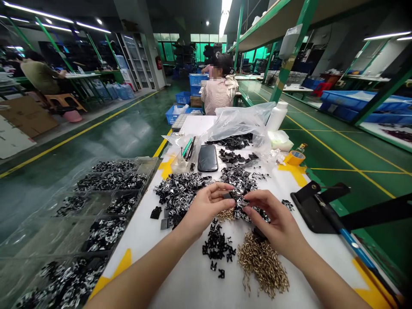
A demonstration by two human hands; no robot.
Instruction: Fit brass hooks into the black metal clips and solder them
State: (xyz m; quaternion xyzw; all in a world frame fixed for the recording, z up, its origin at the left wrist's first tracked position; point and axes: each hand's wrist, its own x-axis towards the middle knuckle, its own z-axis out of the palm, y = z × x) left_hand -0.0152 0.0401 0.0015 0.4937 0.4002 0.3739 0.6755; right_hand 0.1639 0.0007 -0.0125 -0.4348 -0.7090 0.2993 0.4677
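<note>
Pinching a small black-and-silver part between them, the left hand and the right hand meet above the middle of a white workbench. Both hands are narrowly closed, fingertips curled inward, and they hide most of the part, so its exact shape cannot be told. Holding it at the fingertips seems to suit something this small. It shows a glossy black face with bright metal edges. Just beyond the left hand lies a heap of matching parts, and a looser spread sits ahead of the right hand. Black plastic clips and a tangle of brass-coloured wire hooks lie nearer the body, probably kept separate and within easy reach. To the left, a clear compartment tray holds more black-and-silver parts, sorted by cell. Farther up the bench are a smartphone, a plastic bag, a white bottle and a roll of yellow tape. A co-worker sits beyond the bench's far end, facing away.
</note>
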